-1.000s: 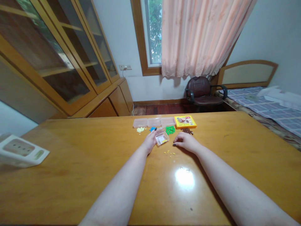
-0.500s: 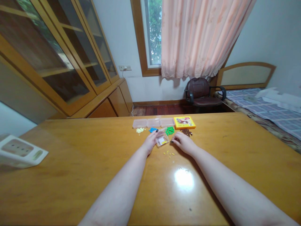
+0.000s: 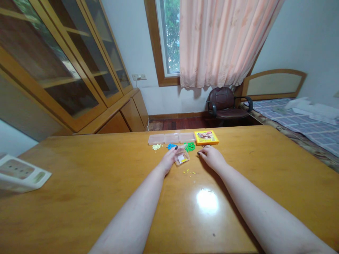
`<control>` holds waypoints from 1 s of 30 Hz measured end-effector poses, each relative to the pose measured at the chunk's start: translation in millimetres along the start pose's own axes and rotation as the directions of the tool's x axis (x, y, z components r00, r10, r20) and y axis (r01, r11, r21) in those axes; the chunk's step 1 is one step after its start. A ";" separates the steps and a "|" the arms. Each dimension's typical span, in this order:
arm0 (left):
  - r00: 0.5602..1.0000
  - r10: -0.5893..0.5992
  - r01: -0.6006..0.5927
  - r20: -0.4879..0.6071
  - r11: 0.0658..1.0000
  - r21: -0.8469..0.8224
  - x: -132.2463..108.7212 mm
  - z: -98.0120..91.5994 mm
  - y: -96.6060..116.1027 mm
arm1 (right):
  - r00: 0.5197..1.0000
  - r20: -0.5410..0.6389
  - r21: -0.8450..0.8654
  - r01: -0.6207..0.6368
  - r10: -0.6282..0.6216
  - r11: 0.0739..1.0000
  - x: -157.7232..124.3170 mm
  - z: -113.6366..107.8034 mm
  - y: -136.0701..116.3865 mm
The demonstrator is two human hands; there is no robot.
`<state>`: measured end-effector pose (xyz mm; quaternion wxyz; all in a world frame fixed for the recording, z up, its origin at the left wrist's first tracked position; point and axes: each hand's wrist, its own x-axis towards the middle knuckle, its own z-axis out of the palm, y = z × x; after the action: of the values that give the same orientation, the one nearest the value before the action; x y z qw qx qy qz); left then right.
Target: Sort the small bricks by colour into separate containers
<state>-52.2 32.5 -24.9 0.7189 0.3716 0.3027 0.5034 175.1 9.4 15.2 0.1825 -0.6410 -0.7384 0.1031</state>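
Note:
My left hand (image 3: 168, 161) is closed on the side of a small clear plastic box (image 3: 182, 163), its lid tipped up. Inside the box lie a white slip and some yellow pieces. On the table in front of it are several loose yellow pieces (image 3: 190, 172). My right hand (image 3: 213, 157) is to the right of the box, over the brown pieces and hiding most of them. Its thumb and fingers are pressed together; what they hold, if anything, is too small to make out. Green pieces (image 3: 190, 147), blue pieces (image 3: 171, 146) and cream pieces (image 3: 157, 147) lie in small piles behind the box.
Three clear plastic boxes (image 3: 156, 139) stand in a row near the table's far edge, beside a yellow box (image 3: 206, 138). A white device (image 3: 22, 172) is at the left of the wooden table (image 3: 79, 197). Beyond stand a chair (image 3: 221, 102) and a glass-fronted cabinet (image 3: 92, 70).
My right hand has moved right, away from the clear box, and now covers most of the brown pieces. My left hand keeps its hold on the box.

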 end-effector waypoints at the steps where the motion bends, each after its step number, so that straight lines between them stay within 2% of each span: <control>1: 1.000 0.000 0.000 0.002 1.000 -0.001 0.2 0.2 0.0 | 1.000 0.023 -0.036 0.013 -0.012 0.999 -1.1 -1.0 -1.8; 8: 1.000 0.001 -0.001 -0.009 1.000 -0.001 2.6 -1.0 -2.8 | 0.988 0.088 -0.258 0.143 -0.124 0.956 -7.5 -5.8 -17.4; 11: 1.000 0.013 -0.013 0.012 1.000 0.022 1.8 -0.2 -3.1 | 0.989 0.074 -0.295 0.141 -0.125 0.945 -9.1 -5.3 -22.2; 15: 0.999 0.030 -0.033 0.028 0.994 0.103 -4.4 5.4 2.0 | 0.982 -0.030 -0.178 0.176 -0.184 0.968 -13.1 5.2 -29.9; 17: 0.998 0.049 -0.056 0.048 0.986 0.155 -8.4 9.1 5.9 | 0.962 -0.100 -0.072 0.247 -0.253 0.966 -15.3 12.4 -34.5; 19: 0.996 0.058 -0.071 0.075 0.980 0.184 -11.3 12.1 9.2 | 0.942 -0.114 0.013 0.318 -0.315 0.948 -16.8 16.8 -37.9; 23: 0.995 0.052 -0.065 0.080 0.984 0.165 -12.2 13.4 10.9 | 0.901 -0.068 0.128 0.434 -0.429 0.892 -18.7 11.9 -38.4; 25: 0.997 0.053 -0.062 0.061 0.986 0.157 -11.1 12.6 9.9 | 0.873 -0.001 0.156 0.482 -0.488 0.862 -20.9 7.7 -38.8; 30: 0.998 0.051 -0.057 0.037 0.983 0.173 -9.1 12.3 8.0 | 0.817 0.135 0.077 0.555 -0.561 0.828 -30.6 11.1 -52.0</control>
<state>-49.1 22.7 -11.0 0.6746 0.4492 0.3235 0.4883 126.8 -28.0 21.0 0.1592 -0.3837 -0.9034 0.1063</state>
